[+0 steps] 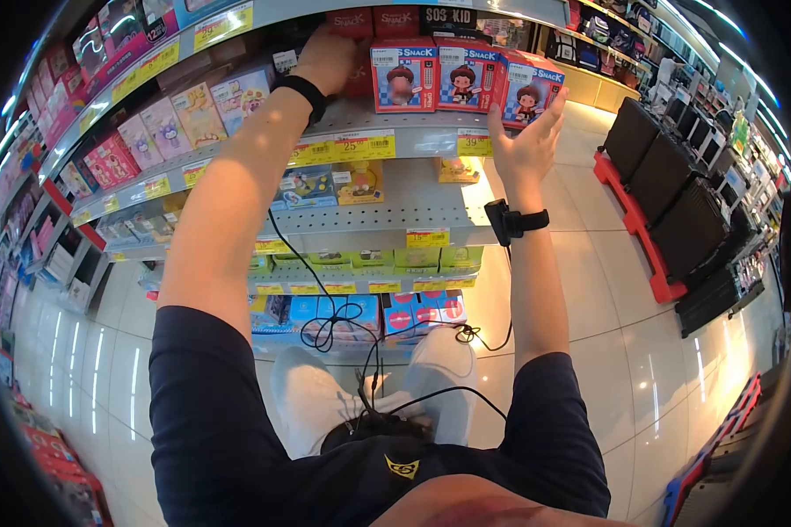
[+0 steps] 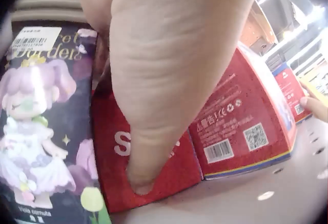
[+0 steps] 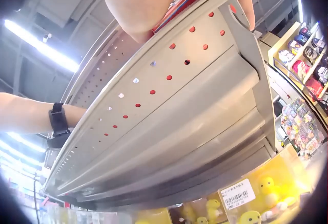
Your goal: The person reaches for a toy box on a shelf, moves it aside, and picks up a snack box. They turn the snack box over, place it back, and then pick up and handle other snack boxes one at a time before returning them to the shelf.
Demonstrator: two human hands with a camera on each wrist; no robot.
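Note:
My left hand (image 1: 327,63) reaches to the back of the upper shelf, beside a row of red snack-print boxes. Seen from the left wrist, its thumb (image 2: 143,178) presses the front of a red box (image 2: 115,178), while the other fingers go in behind, mostly hidden. A dark doll-print box (image 2: 46,132) stands to its left, another red box (image 2: 225,126) to its right. My right hand (image 1: 529,145) touches the end box (image 1: 529,92), thumb at its lower front and straight fingers along its right side. Two more character boxes (image 1: 402,79) stand beside that one.
Yellow price tags (image 1: 347,147) line the shelf edge. Lower shelves hold yellow duck-print boxes (image 1: 360,182) and blue boxes (image 1: 308,312). Character boxes (image 1: 167,127) fill the shelf's left part. Dark cables (image 1: 330,321) hang before my legs. Black suitcases (image 1: 668,180) stand to the right.

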